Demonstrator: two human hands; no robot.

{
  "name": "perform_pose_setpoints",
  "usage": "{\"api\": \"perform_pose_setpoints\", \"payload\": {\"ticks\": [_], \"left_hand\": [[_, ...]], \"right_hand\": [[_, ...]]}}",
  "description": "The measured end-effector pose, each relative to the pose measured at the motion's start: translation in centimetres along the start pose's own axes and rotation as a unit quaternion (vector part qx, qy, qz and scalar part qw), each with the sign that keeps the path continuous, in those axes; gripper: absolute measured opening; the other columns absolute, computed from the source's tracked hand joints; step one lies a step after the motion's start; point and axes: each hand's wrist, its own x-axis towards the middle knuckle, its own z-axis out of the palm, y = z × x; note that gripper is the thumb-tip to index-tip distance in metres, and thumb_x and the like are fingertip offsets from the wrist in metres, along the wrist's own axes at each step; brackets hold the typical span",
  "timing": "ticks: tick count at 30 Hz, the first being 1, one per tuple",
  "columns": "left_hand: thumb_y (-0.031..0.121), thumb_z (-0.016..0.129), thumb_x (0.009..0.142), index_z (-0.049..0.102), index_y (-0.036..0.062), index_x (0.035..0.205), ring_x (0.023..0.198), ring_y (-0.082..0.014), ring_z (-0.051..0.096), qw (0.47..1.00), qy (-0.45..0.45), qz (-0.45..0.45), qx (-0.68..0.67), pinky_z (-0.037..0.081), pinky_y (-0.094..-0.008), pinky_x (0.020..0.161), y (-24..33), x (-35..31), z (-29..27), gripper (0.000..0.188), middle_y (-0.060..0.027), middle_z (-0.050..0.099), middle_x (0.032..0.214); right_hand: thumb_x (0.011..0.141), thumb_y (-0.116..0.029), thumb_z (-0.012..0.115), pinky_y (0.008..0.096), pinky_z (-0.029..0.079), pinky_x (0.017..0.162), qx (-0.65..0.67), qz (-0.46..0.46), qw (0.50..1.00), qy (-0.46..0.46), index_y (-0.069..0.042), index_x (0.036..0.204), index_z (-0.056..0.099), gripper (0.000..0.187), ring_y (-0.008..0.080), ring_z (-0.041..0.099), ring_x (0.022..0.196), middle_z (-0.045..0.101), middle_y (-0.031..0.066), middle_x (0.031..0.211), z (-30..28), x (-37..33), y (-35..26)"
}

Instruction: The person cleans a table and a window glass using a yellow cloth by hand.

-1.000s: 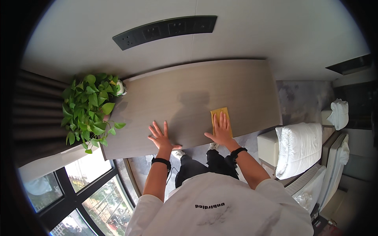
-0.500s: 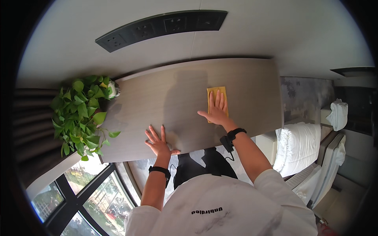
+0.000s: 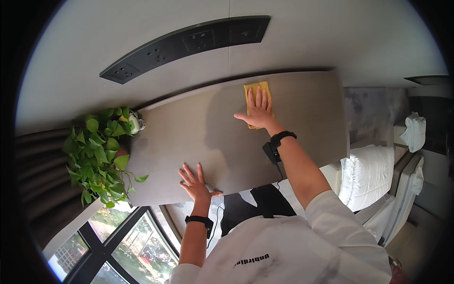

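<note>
My right hand (image 3: 259, 115) lies flat on a yellow cloth (image 3: 263, 85), pressing it against a grey-brown wooden desktop (image 3: 307, 113) near the far edge. Its fingers are stretched out and spread, and the cloth shows past the fingertips and along the sides. Resting palm-down on the bare wood, my left hand (image 3: 196, 188) sits by the near edge, fingers apart and nothing in them. Each wrist wears a black band. A small black device hangs on a cable from the right one.
A leafy green potted plant (image 3: 101, 154) stands at the desk's left end, beside a small white object (image 3: 135, 123). A black socket panel (image 3: 189, 45) runs along the wall. White folded bedding (image 3: 368, 175) lies to the right; a window (image 3: 139, 246) is at lower left.
My right hand has slid the cloth away from me, toward the wall. The left hand remains planted near the front edge. The whole view has tilted slightly.
</note>
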Motion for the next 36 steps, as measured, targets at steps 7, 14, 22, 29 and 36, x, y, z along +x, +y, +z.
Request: {"api": "perform_pose_setpoints", "payload": {"ticks": [7, 14, 22, 29, 36], "left_hand": [[0.086, 0.066, 0.038, -0.011, 0.0162, 0.152, 0.142, -0.0487, -0.004, 1.0, -0.014, -0.012, 0.005, 0.032, -0.0532, 0.106, -0.2, 0.1, 0.3, 0.154, -0.03, -0.017, 0.152], [0.085, 0.068, 0.038, -0.013, 0.0161, 0.151, 0.141, -0.0502, -0.004, 1.0, 0.012, -0.008, 0.006, 0.033, -0.0534, 0.105, 0.4, 0.4, 0.0, 0.156, -0.0298, -0.018, 0.152], [0.083, 0.071, 0.041, -0.015, 0.016, 0.15, 0.14, -0.0526, -0.008, 0.999, -0.004, 0.005, -0.034, 0.028, -0.059, 0.105, -0.4, 0.2, 0.2, 0.155, -0.0318, -0.021, 0.15], [0.081, 0.073, 0.041, -0.014, 0.016, 0.151, 0.139, -0.0547, -0.01, 0.994, 0.059, 0.04, -0.079, 0.023, -0.0668, 0.103, -1.0, 0.4, 1.5, 0.155, -0.0326, -0.019, 0.151], [0.079, 0.075, 0.043, -0.019, 0.0226, 0.149, 0.14, -0.0534, -0.006, 0.999, 0.021, 0.044, -0.001, 0.018, -0.0647, 0.107, -1.3, 0.6, 1.2, 0.152, -0.0308, -0.014, 0.153]], "right_hand": [[0.077, -0.071, 0.055, 0.0547, -0.009, 0.112, -0.008, -0.025, 1.0, -0.013, -0.009, 0.15, -0.013, 0.118, 0.0401, -0.024, 0.14, -0.023, 0.0241, 0.153, -1.3, 1.4, -0.9], [0.077, -0.065, 0.057, 0.0495, -0.007, 0.115, -0.029, -0.029, 0.997, 0.068, -0.01, 0.152, -0.002, 0.11, 0.0362, -0.013, 0.144, -0.01, 0.0205, 0.157, -0.7, 1.1, 0.2], [0.074, -0.064, 0.063, 0.0544, -0.003, 0.114, -0.06, -0.115, 0.991, 0.022, -0.01, 0.152, 0.002, 0.114, 0.0398, -0.009, 0.144, -0.006, 0.0232, 0.156, 10.4, -14.0, 1.5], [0.074, -0.065, 0.063, 0.0555, -0.003, 0.113, -0.051, -0.099, 0.994, 0.002, -0.009, 0.152, 0.001, 0.114, 0.0408, -0.009, 0.144, -0.008, 0.0237, 0.156, 16.9, -21.7, 0.0], [0.076, -0.064, 0.061, 0.0552, -0.005, 0.112, -0.073, -0.079, 0.994, -0.013, -0.008, 0.152, -0.001, 0.113, 0.042, -0.011, 0.143, -0.01, 0.0253, 0.155, 16.3, -20.6, -0.5]]}}
